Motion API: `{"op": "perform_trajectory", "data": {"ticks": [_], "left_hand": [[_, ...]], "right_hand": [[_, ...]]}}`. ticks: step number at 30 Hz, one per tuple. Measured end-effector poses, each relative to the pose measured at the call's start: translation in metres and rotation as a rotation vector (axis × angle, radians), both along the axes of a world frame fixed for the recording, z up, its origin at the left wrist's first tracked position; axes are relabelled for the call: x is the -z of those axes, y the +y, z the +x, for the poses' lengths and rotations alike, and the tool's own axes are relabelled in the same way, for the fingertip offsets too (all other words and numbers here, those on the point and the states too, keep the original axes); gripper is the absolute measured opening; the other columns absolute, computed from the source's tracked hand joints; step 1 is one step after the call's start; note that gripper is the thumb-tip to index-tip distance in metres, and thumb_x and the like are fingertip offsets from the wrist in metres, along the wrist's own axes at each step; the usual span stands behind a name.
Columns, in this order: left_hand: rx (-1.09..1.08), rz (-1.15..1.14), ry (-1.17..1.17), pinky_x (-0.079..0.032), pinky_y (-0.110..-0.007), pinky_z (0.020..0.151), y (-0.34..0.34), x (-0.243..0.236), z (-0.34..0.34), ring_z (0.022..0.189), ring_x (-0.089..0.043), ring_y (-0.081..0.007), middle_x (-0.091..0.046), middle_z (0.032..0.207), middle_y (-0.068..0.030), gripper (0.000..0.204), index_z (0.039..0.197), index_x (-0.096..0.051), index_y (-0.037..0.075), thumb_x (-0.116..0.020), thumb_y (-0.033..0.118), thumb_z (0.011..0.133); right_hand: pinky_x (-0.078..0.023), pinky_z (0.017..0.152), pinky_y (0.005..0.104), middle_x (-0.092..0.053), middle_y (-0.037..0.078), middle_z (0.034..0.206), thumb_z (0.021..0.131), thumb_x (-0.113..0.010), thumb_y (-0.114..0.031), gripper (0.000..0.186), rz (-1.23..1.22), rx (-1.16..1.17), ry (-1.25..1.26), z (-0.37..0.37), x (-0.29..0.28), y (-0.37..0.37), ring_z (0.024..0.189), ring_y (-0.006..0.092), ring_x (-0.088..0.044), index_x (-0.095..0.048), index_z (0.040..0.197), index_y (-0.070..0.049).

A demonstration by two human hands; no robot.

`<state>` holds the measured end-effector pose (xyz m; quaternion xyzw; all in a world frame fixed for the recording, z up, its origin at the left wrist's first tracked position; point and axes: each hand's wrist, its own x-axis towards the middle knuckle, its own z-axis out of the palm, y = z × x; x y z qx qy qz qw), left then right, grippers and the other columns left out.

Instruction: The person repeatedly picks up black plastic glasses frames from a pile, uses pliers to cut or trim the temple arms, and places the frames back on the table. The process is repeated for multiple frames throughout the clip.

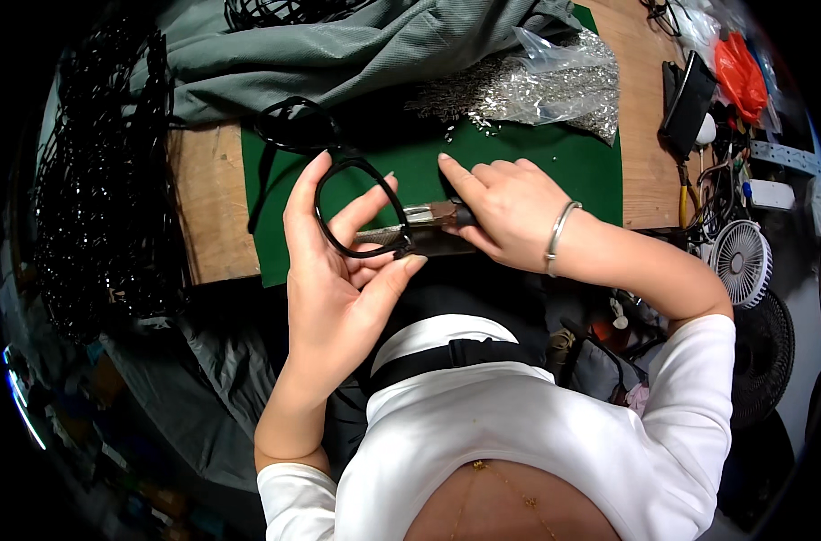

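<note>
Black eyeglass frames (342, 151) without visible lenses are in my left hand (325, 279), which pinches the lower right rim corner between thumb and fingers. One finger reaches through the right-hand rim. The other rim and a temple arm extend toward the far left. My right hand (510, 207) is closed around pliers (430, 215), index finger stretched along the far side. Their metal jaws point left, up against the frames' right-hand rim. Whether the jaws grip anything is too small to tell. Most of the pliers' handle is hidden under my hand.
A green mat (537, 176) lies on the wooden table (214, 194). Behind it are grey cloth (275, 68) and a clear bag with small silver metal pieces (483, 95). A pile of black frames (104, 198) stands left; a phone (687, 106) and small fan (742, 261) are right.
</note>
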<state>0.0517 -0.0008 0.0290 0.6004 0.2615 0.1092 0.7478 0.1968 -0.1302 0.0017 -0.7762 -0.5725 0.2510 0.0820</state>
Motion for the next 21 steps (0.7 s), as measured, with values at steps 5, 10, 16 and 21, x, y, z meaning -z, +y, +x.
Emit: {"op": "perform_trajectory", "data": {"ticks": [5,10,16,21], "left_hand": [[0.066,0.103,-0.110,-0.043,-0.018,0.065,0.008,0.023,-0.034,0.067,-0.051,-0.0064,-0.048,0.115,-0.0201,0.086,0.132,-0.011,0.007,-0.066,-0.007,0.068],[-0.065,0.074,-0.052,-0.041,-0.017,0.065,-0.022,0.027,-0.042,0.068,-0.050,-0.0058,-0.051,0.108,-0.0197,0.067,0.127,-0.017,0.004,-0.057,-0.009,0.076],[0.025,-0.261,-0.110,-0.044,-0.030,0.085,-0.016,0.017,-0.040,0.099,-0.055,-0.0218,-0.041,0.123,-0.0223,0.095,0.136,0.002,0.012,-0.057,-0.015,0.066],[0.000,-0.456,0.017,-0.044,-0.025,0.075,-0.013,0.018,-0.037,0.086,-0.057,-0.0144,-0.052,0.103,-0.0130,0.025,0.106,-0.038,0.004,-0.049,0.002,0.084]], "right_hand": [[-0.043,0.070,0.0405,-0.058,0.015,0.081,0.076,-0.060,-0.024,0.047,0.050,0.054,-0.007,0.006,0.000,-0.009,0.078,0.0304,-0.057,-0.045,0.112,0.003],[-0.046,0.069,0.0409,-0.056,0.017,0.079,0.070,-0.058,-0.010,0.018,0.098,0.219,0.092,0.023,0.009,0.009,0.076,0.0338,-0.056,-0.053,0.083,0.001],[-0.044,0.067,0.0404,-0.055,0.013,0.077,0.070,-0.059,-0.009,0.017,0.248,0.186,0.078,0.022,0.029,0.015,0.076,0.0319,-0.055,-0.051,0.084,-0.002],[-0.044,0.067,0.0406,-0.055,0.014,0.078,0.072,-0.059,-0.012,0.016,0.134,0.121,-0.013,0.020,0.030,0.025,0.077,0.0329,-0.055,-0.051,0.082,-0.002]]}}
